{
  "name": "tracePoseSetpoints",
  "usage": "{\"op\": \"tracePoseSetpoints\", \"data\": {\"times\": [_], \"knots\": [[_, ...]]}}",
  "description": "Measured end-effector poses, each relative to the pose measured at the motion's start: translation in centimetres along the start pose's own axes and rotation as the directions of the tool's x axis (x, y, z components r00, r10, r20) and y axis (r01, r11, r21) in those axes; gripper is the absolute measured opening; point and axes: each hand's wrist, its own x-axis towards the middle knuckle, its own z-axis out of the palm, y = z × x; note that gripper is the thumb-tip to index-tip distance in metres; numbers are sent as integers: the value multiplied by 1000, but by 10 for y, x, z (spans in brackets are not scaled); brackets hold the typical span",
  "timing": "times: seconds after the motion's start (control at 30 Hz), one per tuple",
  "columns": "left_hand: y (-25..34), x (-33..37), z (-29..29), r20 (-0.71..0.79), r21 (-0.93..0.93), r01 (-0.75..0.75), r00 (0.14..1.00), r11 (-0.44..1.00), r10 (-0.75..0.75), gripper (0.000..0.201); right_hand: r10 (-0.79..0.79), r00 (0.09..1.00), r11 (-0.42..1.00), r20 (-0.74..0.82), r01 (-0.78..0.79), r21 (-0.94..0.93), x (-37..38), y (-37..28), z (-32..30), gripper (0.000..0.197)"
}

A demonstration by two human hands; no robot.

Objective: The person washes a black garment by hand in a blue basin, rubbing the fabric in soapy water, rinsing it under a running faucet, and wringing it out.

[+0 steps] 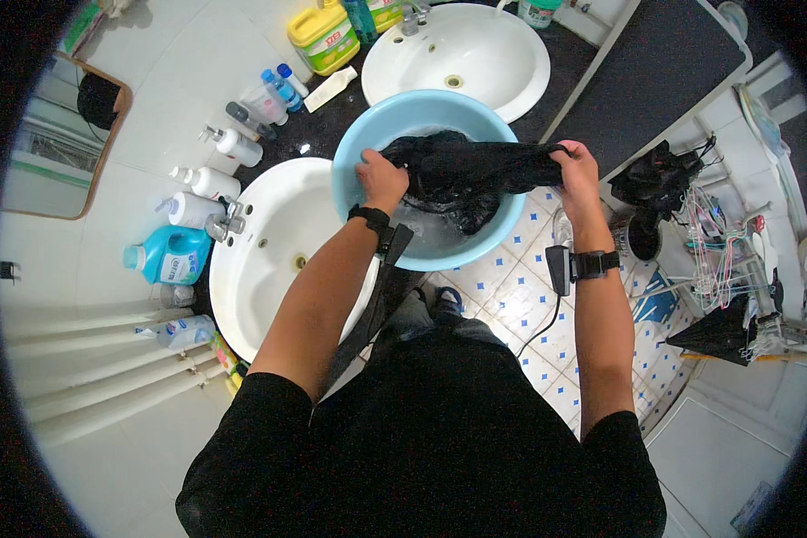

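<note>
Fingers of both hands clenched on black wet garment (475,175) | left hand (383,177), right hand (578,170) raised over blue basin (354,143)

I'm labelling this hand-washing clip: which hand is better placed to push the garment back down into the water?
Probably the left hand: it grips the black garment low inside the light blue basin, near the water. The right hand holds its end up beyond the rim.
</note>
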Motion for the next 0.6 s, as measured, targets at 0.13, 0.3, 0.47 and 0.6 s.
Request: {"op": "tracePoseSetpoints", "data": {"times": [0.13, 0.3, 0.47, 0.6], "knots": [[-1, 13, -6, 402, 184, -54, 915, 981, -25, 47, 50, 998, 999, 33, -51, 20, -11, -10, 2, 17], [-15, 18, 10, 275, 165, -13, 961, 986, -33, 40, 73, 993, 994, 91, -80, 75, -5, -3, 0, 16], [-17, 16, -8, 217, 176, -76, 976, 981, 37, 32, 44, 984, 999, 174, -48, 15, -14, -8, 8, 21], [-5, 21, -40, 362, 95, 53, 928, 994, -85, 27, -23, 983, 998, 180, 32, -47, -3, 1, 2, 20]]}}
